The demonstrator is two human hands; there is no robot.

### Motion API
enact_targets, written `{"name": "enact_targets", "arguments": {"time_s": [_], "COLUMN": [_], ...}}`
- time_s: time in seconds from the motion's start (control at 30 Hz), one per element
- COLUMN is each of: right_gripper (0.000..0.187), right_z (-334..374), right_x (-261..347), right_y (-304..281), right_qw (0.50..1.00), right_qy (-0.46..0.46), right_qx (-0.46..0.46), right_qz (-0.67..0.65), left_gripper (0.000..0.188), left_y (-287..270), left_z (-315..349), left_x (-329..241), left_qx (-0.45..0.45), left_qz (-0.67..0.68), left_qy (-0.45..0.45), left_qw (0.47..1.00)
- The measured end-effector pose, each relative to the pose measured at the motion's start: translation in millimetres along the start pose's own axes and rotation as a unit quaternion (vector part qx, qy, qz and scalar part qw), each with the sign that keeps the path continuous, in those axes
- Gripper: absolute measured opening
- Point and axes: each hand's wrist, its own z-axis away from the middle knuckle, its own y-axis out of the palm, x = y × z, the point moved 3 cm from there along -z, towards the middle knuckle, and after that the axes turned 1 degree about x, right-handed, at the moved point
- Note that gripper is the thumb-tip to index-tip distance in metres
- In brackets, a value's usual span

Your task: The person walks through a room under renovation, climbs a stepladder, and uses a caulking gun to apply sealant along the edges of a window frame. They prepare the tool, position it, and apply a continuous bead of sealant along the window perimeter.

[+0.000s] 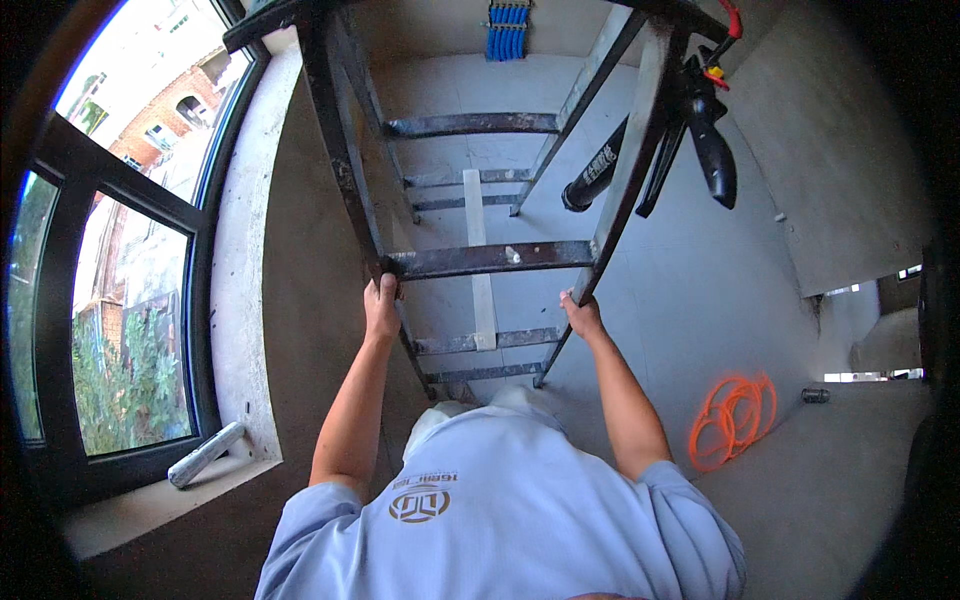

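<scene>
- The ladder (490,259), dark and paint-spotted, stands directly in front of the person.
- On its left side, the left hand (382,308) is closed around the rail just under a rung; opposite, the right hand (583,314) grips the other rail.
- Left of the ladder, the window sill (140,515) bears a pale cylinder (207,454); its contents cannot be told.
- At the ladder's upper right hangs a black-handled tool (710,160), with a black tube (597,178) near it; what the tube holds is hidden.
- A pale strip (483,305) shows between the ladder's rails.
- The left wall (305,230) runs close beside the ladder, leaving little room there.
- Wider floor (680,300) spreads to the ladder's right, with an orange coil (733,420) nearer the person.
- Beyond the ladder's far end are blue pipes (508,30).
</scene>
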Motion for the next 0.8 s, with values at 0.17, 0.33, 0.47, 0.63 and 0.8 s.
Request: {"name": "enact_targets", "arguments": {"time_s": [0.17,0.33,0.47,0.63,0.8], "right_gripper": [0.031,0.064,0.063,0.047,0.057], "right_z": [4,4,23,91,123], "right_x": [-5,31,149,327,414], "right_y": [-1,-42,-133,-208,-191], "right_qw": [1.000,0.968,0.983,0.882,0.780], "right_qy": [0.004,-0.047,-0.127,-0.218,-0.097], "right_qx": [0.014,0.201,0.134,0.242,0.340], "right_qz": [0.001,0.145,-0.010,-0.341,-0.516], "left_gripper": [0.060,0.069,0.068,0.068,0.066], "left_y": [-1,1,2,5,-1], "left_z": [1,2,3,1,-8], "left_x": [15,14,11,10,29], "left_qx": [-0.043,-0.045,-0.088,-0.081,-0.062], "left_qz": [0.042,0.022,0.011,-0.014,0.034], "left_qy": [-0.006,0.039,-0.004,0.029,0.045], "left_qw": [0.998,0.998,0.996,0.996,0.996]}}
